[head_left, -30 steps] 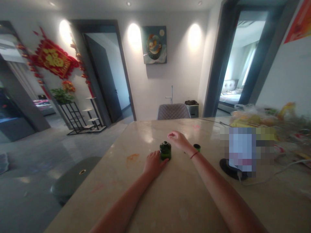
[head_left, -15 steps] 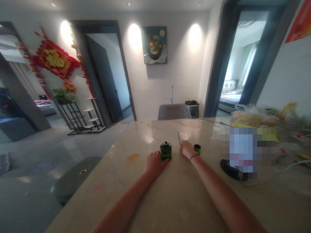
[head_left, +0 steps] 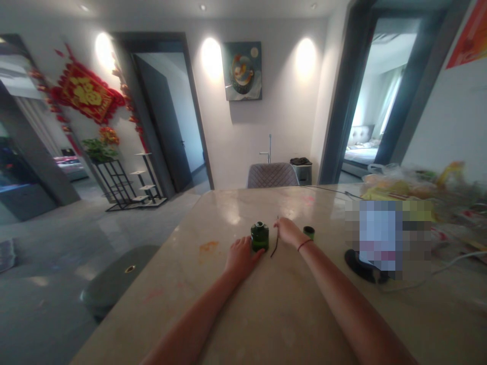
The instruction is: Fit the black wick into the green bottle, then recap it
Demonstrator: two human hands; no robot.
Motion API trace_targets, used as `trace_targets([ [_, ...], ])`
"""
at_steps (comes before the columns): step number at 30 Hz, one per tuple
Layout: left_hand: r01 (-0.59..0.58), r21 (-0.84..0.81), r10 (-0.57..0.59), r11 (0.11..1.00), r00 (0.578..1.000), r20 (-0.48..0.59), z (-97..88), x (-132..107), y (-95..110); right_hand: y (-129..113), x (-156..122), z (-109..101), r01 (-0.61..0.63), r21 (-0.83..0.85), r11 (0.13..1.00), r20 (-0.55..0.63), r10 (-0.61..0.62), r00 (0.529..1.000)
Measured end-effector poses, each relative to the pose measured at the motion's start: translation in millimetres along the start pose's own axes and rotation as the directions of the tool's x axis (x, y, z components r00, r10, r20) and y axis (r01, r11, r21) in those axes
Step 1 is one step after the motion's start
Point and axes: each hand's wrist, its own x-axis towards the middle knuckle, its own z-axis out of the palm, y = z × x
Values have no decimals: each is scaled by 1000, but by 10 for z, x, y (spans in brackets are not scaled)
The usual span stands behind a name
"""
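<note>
A small dark-green glass bottle with an open neck stands upright on the table. My left hand is curled about the bottle's left side, with the thumb across the front of its base. Just right of the bottle, my right hand pinches a thin dark stick near its upper part. The stick's lower end points down toward the tabletop and looks slightly bent; whether it touches the table I cannot tell. Behind my right wrist sits a short green cylindrical cap, its dark opening facing up.
The pale stone table carries orange and pink smudges. To the right, a blurred-out object stands on a round black base with a white cable. Plastic bags are heaped behind it. A grey chair faces me; a green stool is at left.
My right hand has shifted slightly left, toward the bottle. The stick, earlier pointing up from the fingers, now hangs mostly below them. My left hand and the bottle stay put.
</note>
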Motion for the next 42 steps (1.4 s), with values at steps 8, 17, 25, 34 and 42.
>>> trace_targets([
  [8, -5, 10, 5, 1000, 1000, -12, 6, -1, 4, -17, 48, 104, 68, -177, 982, 16, -66, 998],
  [17, -6, 13, 6, 1000, 1000, -3, 9, 0, -1, 82, -45, -10, 43, -257, 965, 12, -42, 999],
  [25, 1, 11, -1, 1000, 1000, -6, 29, 14, -12, -2, 26, 90, -33, -257, 966, 27, 41, 999],
  [34, -14, 23, 15, 1000, 1000, -16, 19, 9, -8, 96, 92, 127, -122, -244, 962, 28, 132, 991],
  [42, -1, 15, 1, 1000, 1000, -13, 30, 15, -17, 96, 36, 116, -112, -234, 966, 1, 116, 993],
])
